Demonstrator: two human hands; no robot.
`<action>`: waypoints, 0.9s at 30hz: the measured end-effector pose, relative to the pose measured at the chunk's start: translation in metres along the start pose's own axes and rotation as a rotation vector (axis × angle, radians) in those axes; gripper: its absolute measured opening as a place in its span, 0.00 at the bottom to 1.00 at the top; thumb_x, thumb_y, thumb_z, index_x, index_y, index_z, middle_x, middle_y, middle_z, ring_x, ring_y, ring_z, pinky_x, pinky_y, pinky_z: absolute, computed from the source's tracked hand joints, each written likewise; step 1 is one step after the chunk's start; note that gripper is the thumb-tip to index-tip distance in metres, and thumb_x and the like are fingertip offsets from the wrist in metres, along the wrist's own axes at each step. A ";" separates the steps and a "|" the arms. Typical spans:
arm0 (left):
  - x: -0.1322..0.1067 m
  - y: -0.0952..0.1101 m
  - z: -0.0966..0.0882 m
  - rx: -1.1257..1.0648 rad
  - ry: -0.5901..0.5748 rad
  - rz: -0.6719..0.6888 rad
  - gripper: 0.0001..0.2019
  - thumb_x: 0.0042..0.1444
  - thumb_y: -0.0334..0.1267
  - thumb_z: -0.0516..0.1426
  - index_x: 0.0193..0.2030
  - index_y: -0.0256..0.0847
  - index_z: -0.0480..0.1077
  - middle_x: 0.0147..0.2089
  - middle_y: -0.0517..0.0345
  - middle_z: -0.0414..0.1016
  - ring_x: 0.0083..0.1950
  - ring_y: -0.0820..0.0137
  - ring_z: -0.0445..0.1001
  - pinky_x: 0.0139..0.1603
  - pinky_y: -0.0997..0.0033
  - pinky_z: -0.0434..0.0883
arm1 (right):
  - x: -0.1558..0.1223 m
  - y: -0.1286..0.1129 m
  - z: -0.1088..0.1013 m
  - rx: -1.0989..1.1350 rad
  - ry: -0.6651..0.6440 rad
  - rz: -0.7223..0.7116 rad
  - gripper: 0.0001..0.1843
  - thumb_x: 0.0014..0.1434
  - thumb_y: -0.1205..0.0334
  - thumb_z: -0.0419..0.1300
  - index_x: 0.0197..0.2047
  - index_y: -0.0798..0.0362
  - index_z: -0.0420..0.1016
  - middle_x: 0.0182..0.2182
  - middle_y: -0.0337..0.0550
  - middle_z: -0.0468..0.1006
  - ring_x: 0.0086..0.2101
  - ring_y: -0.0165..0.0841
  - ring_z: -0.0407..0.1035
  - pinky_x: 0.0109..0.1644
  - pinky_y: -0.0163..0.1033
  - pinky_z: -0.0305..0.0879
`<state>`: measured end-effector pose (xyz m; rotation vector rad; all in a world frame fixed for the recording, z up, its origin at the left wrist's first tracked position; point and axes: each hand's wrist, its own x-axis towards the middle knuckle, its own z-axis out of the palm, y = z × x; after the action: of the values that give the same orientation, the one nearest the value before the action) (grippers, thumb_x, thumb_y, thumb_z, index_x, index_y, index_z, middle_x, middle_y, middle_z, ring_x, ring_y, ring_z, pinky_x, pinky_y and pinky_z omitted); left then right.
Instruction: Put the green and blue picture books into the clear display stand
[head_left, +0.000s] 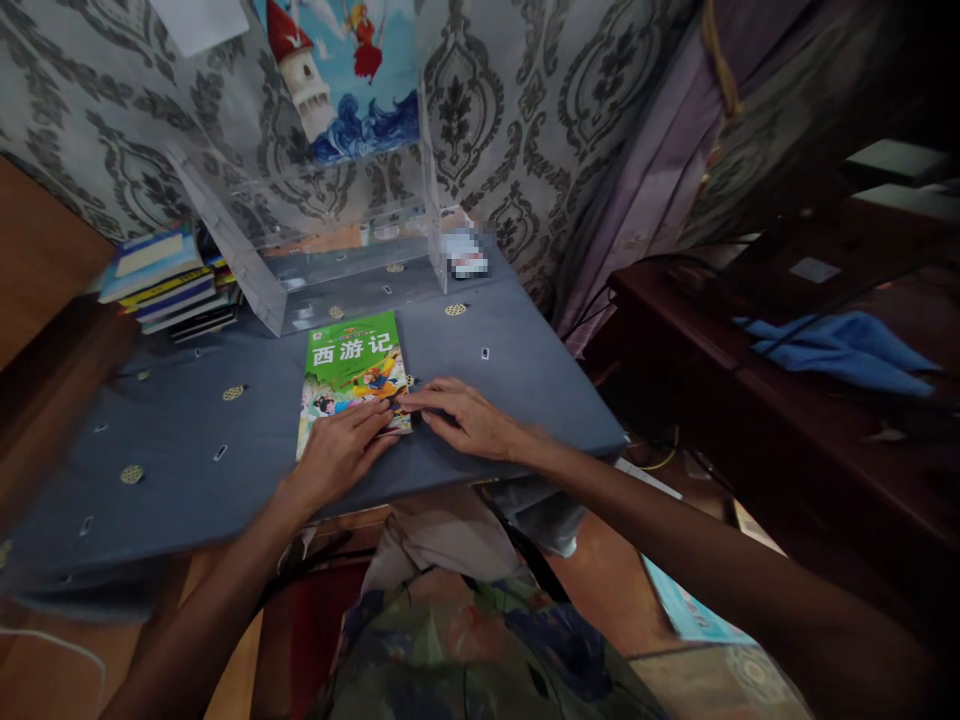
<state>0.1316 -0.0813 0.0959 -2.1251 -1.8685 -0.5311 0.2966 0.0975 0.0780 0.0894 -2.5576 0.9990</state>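
A green children's book with Chinese title characters lies flat on a table covered with a grey-blue cloth. My left hand rests palm down on the book's near part, fingers stretched over the cover. My right hand lies flat on the cloth beside the book's lower right corner, its fingertips touching that corner. Neither hand grips anything.
A clear acrylic box stand stands behind the book against patterned wallpaper. A stack of books sits at the back left. A dark wooden cabinet with a blue cloth stands right. A poster hangs above.
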 end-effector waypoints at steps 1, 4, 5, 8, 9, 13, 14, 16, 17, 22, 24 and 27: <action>0.002 0.001 -0.002 -0.008 -0.006 -0.004 0.16 0.70 0.45 0.50 0.49 0.39 0.75 0.50 0.48 0.81 0.49 0.62 0.82 0.47 0.62 0.80 | 0.001 0.000 0.000 -0.002 0.004 0.007 0.23 0.67 0.68 0.51 0.63 0.48 0.70 0.48 0.48 0.77 0.49 0.37 0.69 0.57 0.49 0.65; 0.007 0.001 -0.007 -0.013 -0.024 -0.001 0.17 0.70 0.44 0.49 0.47 0.38 0.76 0.48 0.47 0.82 0.47 0.61 0.83 0.44 0.62 0.81 | 0.003 -0.002 0.000 0.003 0.017 0.012 0.23 0.66 0.68 0.51 0.63 0.47 0.70 0.47 0.47 0.78 0.48 0.38 0.69 0.56 0.49 0.65; 0.008 0.002 -0.008 -0.015 -0.035 -0.001 0.17 0.70 0.44 0.49 0.46 0.38 0.77 0.48 0.47 0.82 0.46 0.61 0.83 0.44 0.62 0.81 | 0.003 -0.002 0.001 0.008 0.024 0.010 0.23 0.66 0.68 0.51 0.63 0.48 0.70 0.47 0.47 0.78 0.48 0.38 0.69 0.55 0.49 0.65; 0.010 0.001 -0.011 -0.021 -0.081 -0.015 0.17 0.70 0.43 0.49 0.47 0.39 0.77 0.49 0.47 0.82 0.47 0.60 0.82 0.45 0.61 0.80 | 0.004 -0.002 0.002 0.021 0.040 0.005 0.23 0.66 0.68 0.51 0.62 0.49 0.71 0.47 0.48 0.78 0.48 0.38 0.69 0.55 0.49 0.66; 0.010 0.001 -0.012 -0.019 -0.099 -0.026 0.16 0.70 0.43 0.49 0.47 0.39 0.77 0.49 0.47 0.82 0.47 0.60 0.82 0.45 0.61 0.80 | 0.003 -0.002 0.002 0.023 0.042 0.006 0.23 0.66 0.68 0.51 0.62 0.49 0.71 0.48 0.48 0.78 0.49 0.38 0.69 0.55 0.49 0.66; 0.012 0.001 -0.016 -0.016 -0.174 -0.059 0.15 0.69 0.41 0.49 0.49 0.40 0.76 0.51 0.48 0.81 0.48 0.60 0.82 0.46 0.61 0.79 | 0.002 -0.001 0.003 0.027 0.039 0.008 0.24 0.66 0.69 0.51 0.62 0.48 0.71 0.49 0.49 0.77 0.49 0.38 0.69 0.56 0.49 0.65; 0.013 0.001 -0.017 -0.019 -0.188 -0.062 0.15 0.69 0.40 0.49 0.50 0.40 0.76 0.52 0.48 0.81 0.49 0.60 0.82 0.46 0.61 0.79 | 0.001 -0.001 0.003 0.028 0.040 0.009 0.24 0.66 0.69 0.51 0.62 0.48 0.71 0.49 0.49 0.77 0.50 0.38 0.69 0.56 0.49 0.65; 0.013 0.000 -0.018 -0.024 -0.205 -0.067 0.15 0.69 0.40 0.49 0.51 0.41 0.76 0.52 0.48 0.81 0.49 0.60 0.81 0.47 0.61 0.79 | 0.001 -0.002 0.003 0.029 0.044 0.012 0.24 0.66 0.68 0.51 0.62 0.48 0.71 0.49 0.48 0.77 0.50 0.38 0.68 0.56 0.49 0.65; 0.013 0.000 -0.019 -0.029 -0.208 -0.070 0.16 0.70 0.40 0.48 0.51 0.41 0.76 0.52 0.48 0.81 0.50 0.60 0.81 0.47 0.60 0.79 | 0.001 -0.003 0.003 0.028 0.046 0.012 0.24 0.66 0.68 0.51 0.63 0.47 0.70 0.50 0.48 0.77 0.50 0.38 0.68 0.56 0.49 0.65; 0.007 -0.001 -0.014 -0.048 -0.170 -0.075 0.17 0.70 0.40 0.48 0.53 0.40 0.76 0.54 0.48 0.80 0.52 0.60 0.80 0.51 0.57 0.78 | -0.001 -0.008 0.004 0.009 0.050 -0.008 0.23 0.66 0.67 0.52 0.62 0.47 0.71 0.51 0.47 0.79 0.51 0.37 0.69 0.57 0.50 0.66; 0.002 0.001 -0.009 -0.030 -0.141 -0.061 0.17 0.70 0.40 0.48 0.53 0.39 0.75 0.55 0.47 0.79 0.54 0.61 0.79 0.53 0.58 0.77 | -0.005 -0.009 0.007 -0.018 0.049 -0.025 0.21 0.66 0.66 0.52 0.59 0.50 0.73 0.52 0.48 0.79 0.53 0.38 0.69 0.58 0.51 0.65; -0.005 0.006 -0.001 0.009 -0.104 -0.057 0.16 0.69 0.40 0.49 0.53 0.37 0.74 0.57 0.45 0.78 0.57 0.60 0.77 0.56 0.58 0.76 | -0.012 -0.012 0.013 -0.136 0.023 -0.064 0.18 0.67 0.65 0.53 0.56 0.55 0.76 0.55 0.51 0.78 0.58 0.41 0.66 0.62 0.53 0.63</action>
<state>0.1368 -0.0867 0.0947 -2.1369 -1.9882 -0.4309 0.3060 0.0794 0.0723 0.1203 -2.5768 0.7953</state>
